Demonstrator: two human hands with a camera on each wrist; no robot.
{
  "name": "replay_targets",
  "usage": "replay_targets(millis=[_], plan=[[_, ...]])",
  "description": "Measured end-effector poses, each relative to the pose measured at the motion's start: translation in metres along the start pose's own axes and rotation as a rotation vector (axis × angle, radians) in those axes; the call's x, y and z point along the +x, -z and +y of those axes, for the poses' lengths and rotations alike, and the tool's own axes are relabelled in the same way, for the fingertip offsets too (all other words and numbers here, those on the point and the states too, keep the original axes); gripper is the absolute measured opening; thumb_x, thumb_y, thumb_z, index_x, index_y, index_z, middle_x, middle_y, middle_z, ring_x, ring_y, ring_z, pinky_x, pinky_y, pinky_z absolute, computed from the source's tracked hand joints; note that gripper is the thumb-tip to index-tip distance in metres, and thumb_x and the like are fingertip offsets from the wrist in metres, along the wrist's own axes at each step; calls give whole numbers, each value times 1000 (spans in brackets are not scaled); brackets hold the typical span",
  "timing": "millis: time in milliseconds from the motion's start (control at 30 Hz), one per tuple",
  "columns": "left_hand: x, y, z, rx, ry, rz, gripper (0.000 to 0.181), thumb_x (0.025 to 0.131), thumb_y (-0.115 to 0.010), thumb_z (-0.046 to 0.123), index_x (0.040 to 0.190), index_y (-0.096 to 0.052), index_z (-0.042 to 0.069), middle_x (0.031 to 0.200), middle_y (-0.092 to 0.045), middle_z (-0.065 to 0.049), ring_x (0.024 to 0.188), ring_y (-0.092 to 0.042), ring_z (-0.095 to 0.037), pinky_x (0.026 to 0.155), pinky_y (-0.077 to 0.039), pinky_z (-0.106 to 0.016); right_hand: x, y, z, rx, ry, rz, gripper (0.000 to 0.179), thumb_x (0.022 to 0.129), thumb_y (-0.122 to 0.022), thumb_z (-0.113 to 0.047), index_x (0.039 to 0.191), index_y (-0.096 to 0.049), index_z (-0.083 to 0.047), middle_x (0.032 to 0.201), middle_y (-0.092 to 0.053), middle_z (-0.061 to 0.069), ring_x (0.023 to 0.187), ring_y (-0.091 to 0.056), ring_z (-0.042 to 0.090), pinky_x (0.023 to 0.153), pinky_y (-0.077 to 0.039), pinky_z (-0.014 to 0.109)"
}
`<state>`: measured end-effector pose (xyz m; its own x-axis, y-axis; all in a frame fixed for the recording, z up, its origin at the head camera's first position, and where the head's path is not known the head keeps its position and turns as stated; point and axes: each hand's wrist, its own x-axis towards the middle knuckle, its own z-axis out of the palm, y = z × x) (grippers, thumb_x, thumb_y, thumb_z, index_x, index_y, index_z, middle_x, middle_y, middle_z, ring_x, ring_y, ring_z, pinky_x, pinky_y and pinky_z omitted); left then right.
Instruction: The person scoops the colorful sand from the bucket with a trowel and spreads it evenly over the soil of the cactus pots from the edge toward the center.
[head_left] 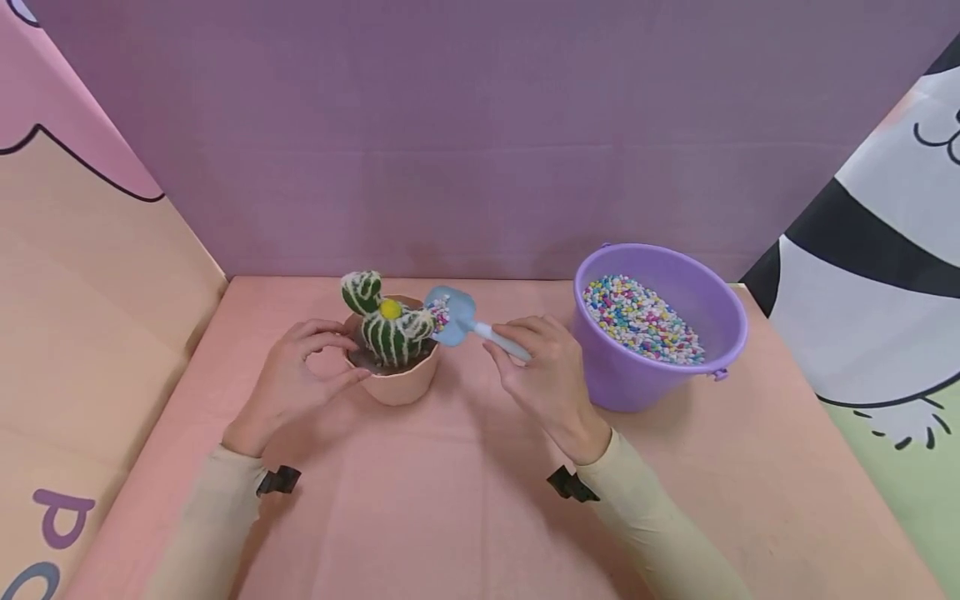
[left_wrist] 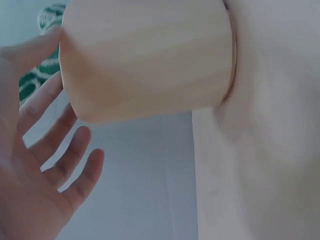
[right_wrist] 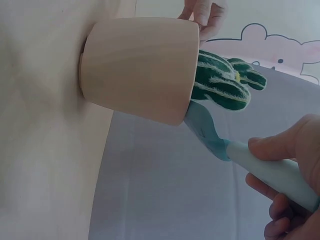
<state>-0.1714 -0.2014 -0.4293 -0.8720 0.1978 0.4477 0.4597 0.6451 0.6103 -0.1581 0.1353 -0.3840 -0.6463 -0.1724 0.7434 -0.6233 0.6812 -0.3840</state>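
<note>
A small cactus (head_left: 388,340) with a yellow flower stands in a pale orange pot (head_left: 401,387). My left hand (head_left: 292,375) touches the pot's left rim with thumb and fingertips, its fingers spread and only slightly bent. In the left wrist view, these fingers (left_wrist: 82,172) lie beside the pot's mouth. My right hand (head_left: 547,371) grips the white handle of a small toy shovel (head_left: 456,317). The shovel's blue blade carries colourful pellets (head_left: 438,312) and reaches the pot's right rim, next to the cactus. In the right wrist view, the blade (right_wrist: 204,131) tilts against that rim.
A purple bucket (head_left: 622,379) stands to the right, part filled with multicoloured pellets (head_left: 641,321). The pink table (head_left: 420,517) meets a purple back wall (head_left: 480,142). Printed cartoon panels stand at both sides.
</note>
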Motion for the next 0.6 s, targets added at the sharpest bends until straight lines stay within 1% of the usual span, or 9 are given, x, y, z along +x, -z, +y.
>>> replay_targets(millis=[67,133,200,300,433,500,600], plan=[[1,2,-3,0,1,-25,27,78,-96,23,99,-82,12,126,-73,-9,125,-62,-31,103,-50,-56,0,0,-1,-4,0,-2,23,81,-92,-10,101,-85,-2,94,-81,10,85,-73,28,73,-59,39],[1,3,-5,3,-13,-37,23,79,-95,23,95,-83,12,124,-74,-10,124,-62,-33,106,-49,-57,1,0,-2,-7,-1,-4,23,81,-92,-10,101,-85,-1,94,-81,10,85,-73,28,73,-59,39],[1,2,-6,-6,-29,-31,18,79,-96,22,90,-83,14,119,-75,-9,121,-63,-31,106,-48,-54,1,0,-3,-13,1,-9,24,81,-92,-10,101,-85,-1,94,-81,11,85,-73,28,73,-59,39],[1,0,-6,-32,-60,-8,16,77,-97,20,85,-84,16,106,-75,-4,111,-64,-25,101,-49,-45,1,0,-4,-15,2,-12,23,81,-92,-9,101,-85,-1,94,-81,11,85,-73,28,73,-59,39],[1,-2,-3,-49,-93,33,19,71,-101,18,78,-83,18,91,-70,5,97,-61,-15,89,-48,-30,1,-1,-5,-14,12,-8,23,80,-92,-8,101,-85,-1,93,-81,11,83,-72,28,73,-58,39],[1,-3,-2,-55,-100,49,20,69,-102,17,75,-83,19,86,-68,7,93,-59,-13,85,-46,-26,2,-2,-5,-17,23,-2,23,80,-92,-7,101,-85,-1,93,-81,11,83,-72,28,73,-58,39],[0,-5,2,-77,-98,62,21,67,-103,16,73,-83,18,80,-65,5,87,-56,-17,80,-43,-22,2,-3,-6,-25,41,2,23,80,-93,-7,101,-85,-1,93,-81,12,82,-71,28,72,-59,38]])
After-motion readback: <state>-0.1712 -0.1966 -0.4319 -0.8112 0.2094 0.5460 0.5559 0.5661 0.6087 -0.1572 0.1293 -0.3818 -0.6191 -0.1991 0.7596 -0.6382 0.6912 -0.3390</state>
